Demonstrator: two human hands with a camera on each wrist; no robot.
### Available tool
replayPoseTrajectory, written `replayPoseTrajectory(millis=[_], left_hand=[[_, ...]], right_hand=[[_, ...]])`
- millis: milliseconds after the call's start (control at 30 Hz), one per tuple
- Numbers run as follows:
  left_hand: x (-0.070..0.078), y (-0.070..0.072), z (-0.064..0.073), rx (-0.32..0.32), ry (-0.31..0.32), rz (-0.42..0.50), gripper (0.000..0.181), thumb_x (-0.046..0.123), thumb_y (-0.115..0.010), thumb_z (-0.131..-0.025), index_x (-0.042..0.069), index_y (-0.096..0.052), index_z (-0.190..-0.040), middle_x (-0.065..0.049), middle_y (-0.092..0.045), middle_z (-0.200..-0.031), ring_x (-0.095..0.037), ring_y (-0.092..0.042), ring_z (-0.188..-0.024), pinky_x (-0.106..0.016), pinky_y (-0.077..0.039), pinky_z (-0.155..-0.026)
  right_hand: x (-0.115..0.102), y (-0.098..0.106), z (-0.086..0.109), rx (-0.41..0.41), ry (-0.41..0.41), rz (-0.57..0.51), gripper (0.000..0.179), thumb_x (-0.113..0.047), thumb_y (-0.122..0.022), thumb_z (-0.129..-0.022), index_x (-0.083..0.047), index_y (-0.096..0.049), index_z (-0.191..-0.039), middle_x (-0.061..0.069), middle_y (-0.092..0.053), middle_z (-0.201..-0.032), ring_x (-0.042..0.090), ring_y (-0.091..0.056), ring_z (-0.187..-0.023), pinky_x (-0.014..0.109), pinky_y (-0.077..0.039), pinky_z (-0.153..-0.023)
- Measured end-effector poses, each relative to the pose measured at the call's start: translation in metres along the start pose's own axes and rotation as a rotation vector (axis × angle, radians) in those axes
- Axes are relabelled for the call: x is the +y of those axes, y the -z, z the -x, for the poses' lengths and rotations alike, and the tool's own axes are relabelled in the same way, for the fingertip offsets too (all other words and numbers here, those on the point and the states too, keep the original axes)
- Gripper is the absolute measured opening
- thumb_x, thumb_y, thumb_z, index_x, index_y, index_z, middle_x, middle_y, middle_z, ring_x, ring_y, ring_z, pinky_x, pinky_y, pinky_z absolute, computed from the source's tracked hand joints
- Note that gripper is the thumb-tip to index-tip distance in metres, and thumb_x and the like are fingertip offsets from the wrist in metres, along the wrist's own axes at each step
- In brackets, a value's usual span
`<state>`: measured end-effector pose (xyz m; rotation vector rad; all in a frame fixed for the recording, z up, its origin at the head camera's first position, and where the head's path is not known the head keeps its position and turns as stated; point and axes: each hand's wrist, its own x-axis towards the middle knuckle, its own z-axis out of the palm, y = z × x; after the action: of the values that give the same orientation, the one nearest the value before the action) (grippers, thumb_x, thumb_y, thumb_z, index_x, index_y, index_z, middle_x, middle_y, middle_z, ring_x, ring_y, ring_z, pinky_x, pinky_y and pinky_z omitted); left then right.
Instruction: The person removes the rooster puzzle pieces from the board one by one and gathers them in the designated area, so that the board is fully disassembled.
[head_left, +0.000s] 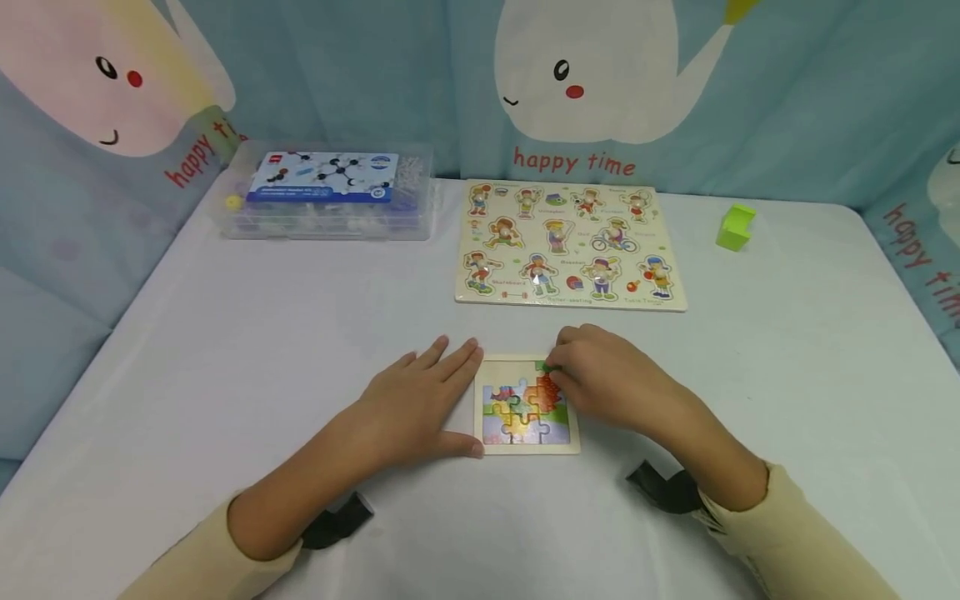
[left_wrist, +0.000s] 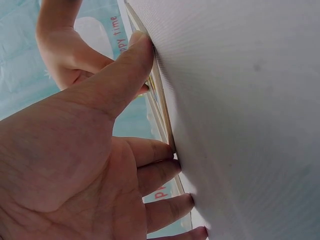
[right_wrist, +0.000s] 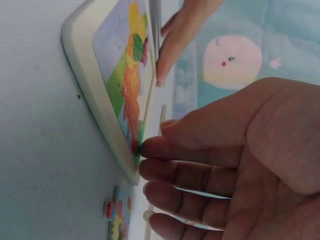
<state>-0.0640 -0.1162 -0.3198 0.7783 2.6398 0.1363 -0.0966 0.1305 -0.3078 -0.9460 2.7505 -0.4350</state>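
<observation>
A small wooden-framed jigsaw puzzle [head_left: 527, 450] lies flat on the table, with colourful pieces filling its lower and right parts. Bare wood shows at its upper left. My left hand [head_left: 416, 406] rests along the frame's left side with straight fingers, its thumb at the near left corner. At the far right corner, my right hand [head_left: 611, 375] has its fingertips on a puzzle piece with green on it [head_left: 541, 365]. Thumb and forefinger appear to pinch this piece, though the hand partly hides it. In the right wrist view, the other fingers [right_wrist: 187, 197] extend loosely beside the frame.
Behind the puzzle lies a larger wooden board with sports figures [head_left: 517, 206]. A clear plastic case [head_left: 337, 223] stands at the back left, a bright green block [head_left: 736, 227] at the back right. Printed curtains [head_left: 375, 75] hang around the white table [head_left: 337, 292].
</observation>
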Motion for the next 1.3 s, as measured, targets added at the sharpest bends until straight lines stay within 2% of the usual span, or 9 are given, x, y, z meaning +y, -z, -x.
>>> replayPoseTrajectory(millis=[267, 533, 967, 1300], left_hand=[[-0.001, -0.001, 0.001, 0.006, -0.004, 0.008, 0.106, 0.064, -0.071, -0.083, 0.007, -0.025, -0.159, -0.007, -0.023, -0.164, -0.037, -0.019, -0.149, -0.058, -0.029, -0.113], [-0.001, -0.001, 0.0, 0.002, -0.007, 0.011, 0.106, 0.064, -0.072, -0.083, 0.007, -0.026, -0.159, -0.008, -0.023, -0.164, -0.037, -0.018, -0.15, -0.059, -0.029, -0.113], [0.0, -0.001, 0.001, 0.01, -0.004, 0.001, 0.107, 0.064, -0.072, -0.082, 0.007, -0.026, -0.159, -0.007, -0.024, -0.164, -0.037, -0.019, -0.149, -0.059, -0.029, -0.112], [0.001, -0.001, 0.001, 0.01, 0.0, -0.006, 0.106, 0.064, -0.073, -0.081, 0.008, -0.027, -0.159, -0.007, -0.024, -0.164, -0.037, -0.02, -0.149, -0.059, -0.03, -0.112]], right_hand=[[-0.001, -0.005, -0.006, 0.017, -0.07, -0.017, 0.006, -0.001, -0.07, -0.089, -0.004, -0.073, -0.092, 0.0, -0.062, -0.085, 0.016, -0.055, -0.076, 0.033, -0.051, -0.072], [-0.001, -0.007, -0.006, 0.02, -0.125, -0.007, 0.019, 0.01, -0.061, -0.086, -0.001, -0.073, -0.096, 0.004, -0.064, -0.09, 0.02, -0.059, -0.081, 0.036, -0.054, -0.077], [-0.001, 0.002, -0.003, 0.049, -0.112, -0.032, 0.017, 0.008, -0.063, -0.086, -0.002, -0.073, -0.095, 0.004, -0.065, -0.088, 0.019, -0.06, -0.08, 0.036, -0.053, -0.076], [-0.001, 0.013, 0.001, 0.064, -0.084, -0.113, 0.012, 0.002, -0.069, -0.087, -0.008, -0.074, -0.09, 0.0, -0.07, -0.085, 0.017, -0.059, -0.077, 0.037, -0.053, -0.074]])
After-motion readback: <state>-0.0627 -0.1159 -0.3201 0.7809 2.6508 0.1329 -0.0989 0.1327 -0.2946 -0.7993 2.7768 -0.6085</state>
